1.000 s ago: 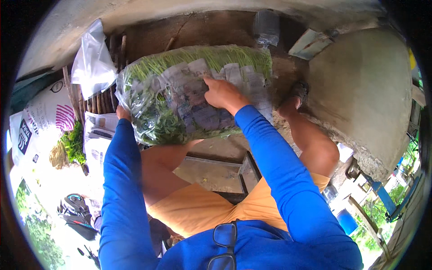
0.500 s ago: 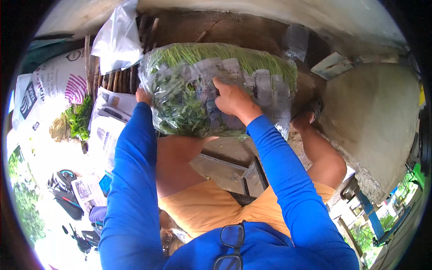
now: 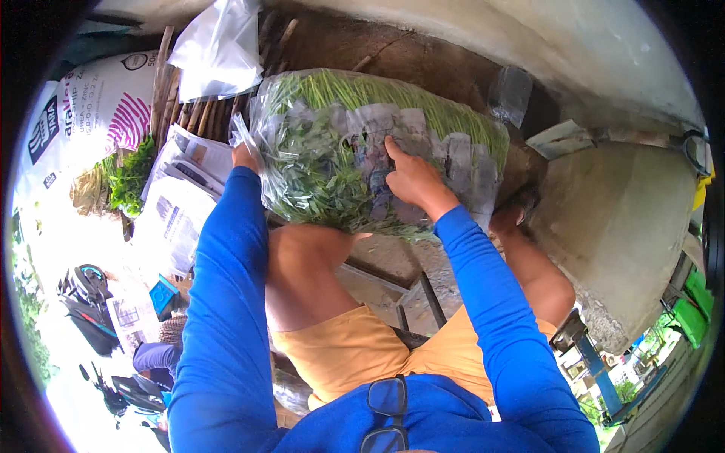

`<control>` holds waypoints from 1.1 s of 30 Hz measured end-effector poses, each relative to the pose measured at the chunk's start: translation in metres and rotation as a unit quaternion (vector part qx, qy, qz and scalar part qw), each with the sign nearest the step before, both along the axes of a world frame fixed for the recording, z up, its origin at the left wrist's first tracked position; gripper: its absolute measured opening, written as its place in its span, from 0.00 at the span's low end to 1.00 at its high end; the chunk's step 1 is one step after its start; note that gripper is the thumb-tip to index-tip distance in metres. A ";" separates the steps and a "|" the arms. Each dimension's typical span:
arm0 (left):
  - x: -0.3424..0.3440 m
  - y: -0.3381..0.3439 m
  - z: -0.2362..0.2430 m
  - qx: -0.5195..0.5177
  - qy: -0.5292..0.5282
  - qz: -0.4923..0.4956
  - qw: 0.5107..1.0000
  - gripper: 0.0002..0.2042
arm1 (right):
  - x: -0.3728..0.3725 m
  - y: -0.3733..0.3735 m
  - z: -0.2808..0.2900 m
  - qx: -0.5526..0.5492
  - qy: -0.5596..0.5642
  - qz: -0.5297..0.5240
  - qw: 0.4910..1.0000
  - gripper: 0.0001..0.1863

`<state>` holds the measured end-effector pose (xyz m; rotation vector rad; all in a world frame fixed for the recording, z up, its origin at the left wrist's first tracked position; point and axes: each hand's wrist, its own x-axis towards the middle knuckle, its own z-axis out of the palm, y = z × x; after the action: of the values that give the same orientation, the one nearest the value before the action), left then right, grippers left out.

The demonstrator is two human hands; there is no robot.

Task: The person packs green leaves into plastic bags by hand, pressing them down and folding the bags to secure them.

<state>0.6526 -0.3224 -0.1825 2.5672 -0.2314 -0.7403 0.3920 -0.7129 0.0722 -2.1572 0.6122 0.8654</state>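
Observation:
A big clear plastic bag (image 3: 317, 162) lies across above my knees, packed with leafy greens, long green stems along its far side and bundles wrapped in newspaper. At the bag's left end, my left hand (image 3: 245, 157) is closed round the gathered plastic; part of its fingers is hidden by the folds. My right hand (image 3: 418, 180) rests against the top of the bag, over the newspaper wraps (image 3: 381, 124). Its index finger is stretched out, while the other fingers are partly out of sight beneath the palm.
On the left are a stack of newspapers (image 3: 170, 219), a bunch of green herbs (image 3: 132, 177), a large white printed sack (image 3: 102, 113) and wooden sticks (image 3: 200, 117). White plastic bags (image 3: 219, 49) lie over the sticks. To the right stands a concrete slab (image 3: 612, 226).
The bag appears slightly further right in the picture, along with both hands, and the surroundings shift too as the view turns. Both hands keep about the same places on the bag.

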 end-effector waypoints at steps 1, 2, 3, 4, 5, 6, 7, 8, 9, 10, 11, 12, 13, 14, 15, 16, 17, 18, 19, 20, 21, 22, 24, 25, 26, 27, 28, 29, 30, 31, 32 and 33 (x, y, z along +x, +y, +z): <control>0.015 0.020 0.004 -0.064 0.003 0.082 0.995 0.18 | 0.003 0.003 0.007 0.033 -0.021 -0.015 0.999 0.43; 0.015 0.011 -0.003 -0.144 0.026 0.159 0.976 0.18 | 0.000 0.001 0.007 0.048 -0.022 -0.034 0.998 0.43; 0.013 0.012 -0.001 -0.172 0.041 0.197 0.964 0.17 | -0.001 0.001 0.008 0.067 -0.027 -0.053 0.996 0.43; -0.013 -0.035 -0.020 -0.217 0.091 0.230 0.944 0.17 | -0.016 -0.011 -0.008 0.027 -0.033 -0.064 0.997 0.43; -0.043 -0.091 -0.036 -0.260 0.148 0.259 0.918 0.17 | -0.039 -0.027 -0.028 -0.019 -0.035 -0.077 0.996 0.42; -0.021 -0.056 -0.022 -0.292 0.170 0.380 0.861 0.17 | -0.031 -0.013 -0.029 -0.001 -0.089 -0.062 0.994 0.42; -0.012 -0.049 -0.017 -0.335 0.206 0.483 0.782 0.17 | -0.026 -0.007 -0.028 -0.001 -0.093 -0.061 0.994 0.42; -0.009 -0.035 -0.011 -0.301 0.158 0.445 0.829 0.17 | -0.024 -0.001 -0.025 -0.001 -0.096 -0.060 0.994 0.42; -0.008 -0.019 -0.002 -0.263 0.108 0.405 0.869 0.17 | -0.021 0.005 -0.022 0.000 -0.100 -0.059 0.993 0.42; -0.009 -0.021 0.001 -0.253 0.096 0.394 0.879 0.17 | -0.022 0.004 -0.024 -0.003 -0.109 -0.059 0.992 0.42; -0.013 -0.028 0.004 -0.243 0.087 0.382 0.887 0.17 | -0.025 0.002 -0.027 -0.009 -0.116 -0.059 0.991 0.42; -0.015 -0.036 0.008 -0.259 0.105 0.407 0.870 0.17 | -0.028 -0.001 -0.031 -0.013 -0.124 -0.058 0.990 0.42; -0.018 -0.045 0.019 -0.290 0.124 0.439 0.841 0.16 | -0.028 -0.001 -0.031 -0.015 -0.117 -0.058 0.991 0.42; -0.023 -0.052 0.026 -0.320 0.142 0.475 0.807 0.15 | -0.029 0.000 -0.031 -0.018 -0.108 -0.055 0.992 0.42; -0.029 -0.062 0.033 -0.348 0.160 0.509 0.771 0.14 | -0.030 -0.001 -0.032 -0.023 -0.098 -0.053 0.993 0.42; -0.031 -0.064 0.039 -0.339 0.161 0.513 0.772 0.13 | -0.030 -0.001 -0.032 -0.024 -0.102 -0.052 0.993 0.42; -0.031 -0.068 0.044 -0.347 0.157 0.534 0.754 0.13 | -0.031 -0.001 -0.034 -0.026 -0.106 -0.051 0.993 0.42; -0.032 -0.074 0.047 -0.355 0.154 0.555 0.736 0.12 | -0.031 -0.001 -0.036 -0.028 -0.108 -0.050 0.993 0.42; -0.029 -0.071 0.050 -0.364 0.144 0.575 0.718 0.11 | -0.030 0.000 -0.034 -0.024 -0.113 -0.048 0.992 0.42; -0.028 -0.068 0.053 -0.376 0.135 0.582 0.709 0.11 | -0.029 0.002 -0.032 -0.020 -0.118 -0.046 0.992 0.42; -0.027 -0.065 0.055 -0.388 0.128 0.588 0.698 0.11 | -0.028 0.002 -0.031 -0.017 -0.122 -0.044 0.991 0.42; -0.028 -0.064 0.054 -0.398 0.125 0.595 0.687 0.11 | -0.029 0.001 -0.033 -0.021 -0.124 -0.039 0.991 0.43; -0.038 -0.061 0.052 -0.332 0.040 0.455 0.825 0.12 | -0.031 -0.003 -0.038 -0.030 -0.126 -0.030 0.991 0.44; -0.039 -0.059 0.050 -0.315 0.032 0.426 0.848 0.12 | -0.030 -0.004 -0.037 -0.029 -0.123 -0.029 0.992 0.43; -0.040 -0.058 0.048 -0.298 0.022 0.396 0.868 0.13 | -0.028 -0.005 -0.036 -0.029 -0.120 -0.027 0.992 0.42; -0.041 -0.057 0.046 -0.280 0.013 0.365 0.888 0.13 | -0.026 -0.006 -0.035 -0.029 -0.116 -0.026 0.992 0.41; -0.039 -0.054 0.045 -0.333 0.032 0.393 0.857 0.13 | -0.019 -0.008 -0.031 -0.035 -0.110 -0.012 0.993 0.40; -0.037 -0.049 0.046 -0.344 0.032 0.410 0.844 0.13 | -0.011 -0.011 -0.027 -0.040 -0.105 0.003 0.994 0.39; -0.034 -0.043 0.047 -0.356 0.031 0.427 0.831 0.14 | -0.001 -0.013 -0.023 -0.044 -0.100 0.018 0.994 0.38; -0.037 -0.042 0.046 -0.368 0.034 0.445 0.816 0.14 | 0.012 -0.011 -0.010 -0.031 -0.104 0.021 0.994 0.37; -0.042 -0.050 0.043 -0.354 0.032 0.445 0.822 0.14 | 0.030 -0.007 0.010 -0.025 -0.102 0.021 0.994 0.36; -0.042 -0.048 0.045 -0.339 0.027 0.446 0.828 0.14 | 0.046 0.001 0.021 -0.012 -0.107 0.021 0.994 0.35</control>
<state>0.6106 -0.3707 -0.1371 1.6612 0.5988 -0.2705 0.4381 -0.7118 0.0931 -2.2543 0.4712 0.6395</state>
